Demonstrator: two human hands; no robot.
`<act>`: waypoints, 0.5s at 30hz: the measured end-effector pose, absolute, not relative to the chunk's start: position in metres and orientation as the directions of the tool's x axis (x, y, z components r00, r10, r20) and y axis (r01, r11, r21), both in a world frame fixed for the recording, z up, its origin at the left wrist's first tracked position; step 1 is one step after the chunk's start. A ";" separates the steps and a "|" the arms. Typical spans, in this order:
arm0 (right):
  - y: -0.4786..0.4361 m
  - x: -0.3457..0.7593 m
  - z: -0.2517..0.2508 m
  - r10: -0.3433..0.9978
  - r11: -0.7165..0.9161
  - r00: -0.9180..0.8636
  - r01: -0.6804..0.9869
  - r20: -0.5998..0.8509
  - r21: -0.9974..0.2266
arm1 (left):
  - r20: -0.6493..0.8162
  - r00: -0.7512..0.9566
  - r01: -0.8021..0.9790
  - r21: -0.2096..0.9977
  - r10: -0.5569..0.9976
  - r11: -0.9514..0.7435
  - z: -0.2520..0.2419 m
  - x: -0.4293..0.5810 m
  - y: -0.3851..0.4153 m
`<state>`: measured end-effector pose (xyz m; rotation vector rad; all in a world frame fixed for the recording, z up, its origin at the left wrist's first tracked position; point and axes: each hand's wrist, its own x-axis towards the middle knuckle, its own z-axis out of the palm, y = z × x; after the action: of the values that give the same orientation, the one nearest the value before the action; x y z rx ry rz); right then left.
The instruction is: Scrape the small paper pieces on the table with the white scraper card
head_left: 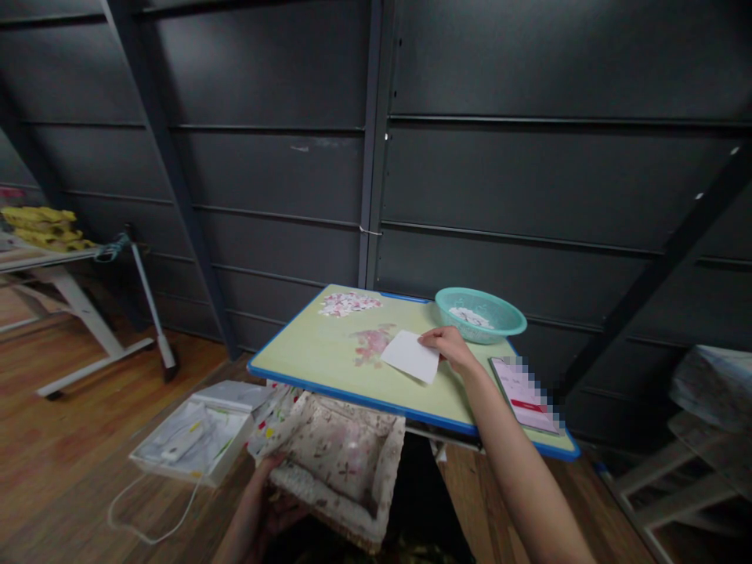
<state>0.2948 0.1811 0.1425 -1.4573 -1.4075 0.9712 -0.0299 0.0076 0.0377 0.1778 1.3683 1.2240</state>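
Observation:
A fabric-lined basket with a floral print (338,454) is tilted below the table's front edge, and my left hand (273,497) grips its left side. Over the small yellow-green table (305,352), my right hand (450,345) pinches the upper right corner of a white sheet (413,356). The sheet lies beside a faded pink flower print on the tabletop. At the back left of the table is a pile of small white and pink pieces (348,304). Behind my right hand stands a turquoise basin (508,317) with white pieces inside.
A phone or tablet (522,395) lies at the table's right side. On the floor at left sits an open white box (215,462) with a cable. Dark metal panels rise behind. Another table (76,294) with yellow trays (44,227) stands far left; a pale frame is at right.

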 end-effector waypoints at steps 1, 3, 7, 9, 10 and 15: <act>0.180 0.294 0.143 0.999 0.024 0.022 0.334 0.033 -0.942 | -0.632 -0.255 -0.537 0.722 0.732 0.436 0.038 -0.030 0.007; 0.179 0.291 0.143 0.997 0.054 -0.075 0.338 0.030 -0.940 | -0.622 -0.247 -0.516 0.733 0.743 0.443 0.040 -0.029 0.007; 0.177 0.284 0.144 0.984 0.085 -0.176 0.304 0.032 -0.949 | -0.601 -0.263 -0.513 0.750 0.755 0.418 0.043 -0.027 0.005; 0.177 0.282 0.143 0.990 0.072 -0.140 0.281 0.033 -0.957 | -0.593 -0.267 -0.508 0.756 0.760 0.412 0.045 -0.027 0.005; 0.177 0.282 0.143 0.991 0.065 -0.128 0.274 0.031 -0.960 | -0.595 -0.263 -0.509 0.755 0.760 0.414 0.045 -0.026 0.005; 0.178 0.283 0.141 0.983 0.066 -0.185 0.294 0.011 -0.953 | -0.627 -0.263 -0.531 0.728 0.733 0.432 0.046 -0.027 0.006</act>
<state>0.2831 0.1782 0.1409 -1.3075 -1.5907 1.1541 -0.0269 0.0059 0.0461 0.1965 1.3799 1.2185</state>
